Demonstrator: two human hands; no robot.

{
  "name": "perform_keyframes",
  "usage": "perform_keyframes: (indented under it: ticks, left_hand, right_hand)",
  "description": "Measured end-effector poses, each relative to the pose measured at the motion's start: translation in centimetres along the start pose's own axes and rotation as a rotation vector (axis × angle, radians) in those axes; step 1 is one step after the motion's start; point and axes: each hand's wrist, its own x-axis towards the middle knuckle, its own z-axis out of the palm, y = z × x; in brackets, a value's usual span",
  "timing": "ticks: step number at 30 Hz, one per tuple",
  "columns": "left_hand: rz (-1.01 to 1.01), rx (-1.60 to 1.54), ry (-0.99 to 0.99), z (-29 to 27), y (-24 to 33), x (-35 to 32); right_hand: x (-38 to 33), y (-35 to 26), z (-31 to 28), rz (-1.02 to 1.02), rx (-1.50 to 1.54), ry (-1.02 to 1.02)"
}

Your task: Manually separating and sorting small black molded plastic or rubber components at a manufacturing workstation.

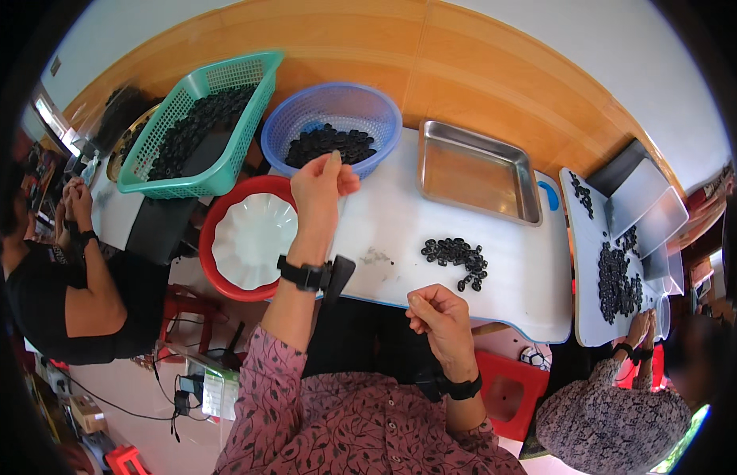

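Observation:
My left hand (321, 194) is raised at the near rim of a blue plastic basket (275, 131), its fingers curled and closed. Inside that basket lies a heap of small black parts (333, 146). Above the near edge of the white table (511, 305), my right hand (446, 324) has thumb and fingers pinched together. Whatever either hand holds, if anything, is too small or hidden to make out. A loose cluster of small rounded black parts (455, 255) lies on the tabletop, just beyond my right hand.
A red basin (207, 252) with a white fluted bowl (253, 245) in it stands left of my left forearm. Farther back are a green basket (182, 188) of black parts and a metal tray (471, 174). People work at both sides; a red stool (507, 396) stands at right.

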Motion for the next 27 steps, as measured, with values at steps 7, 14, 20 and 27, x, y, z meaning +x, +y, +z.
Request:
perform_keyframes:
  ticks: [7,14,20,27]
  left_hand:
    - [-0.073,-0.141,-0.144,2.5,-1.7,-5.0]
    - [-0.117,-0.016,-0.162,4.6,-4.0,-8.1]
    - [-0.071,0.082,-0.186,4.7,-5.1,-9.7]
    - [-0.044,0.124,-0.211,4.1,-5.4,-11.1]
  right_hand:
    - [-0.8,-0.4,2.0,-0.422,-0.297,0.086]
    - [-2.7,-0.2,4.5,-0.761,-0.821,0.105]
    - [-3.7,1.1,4.6,-0.794,-0.918,0.099]
    - [-4.0,1.1,4.2,-0.861,-0.957,-0.036]
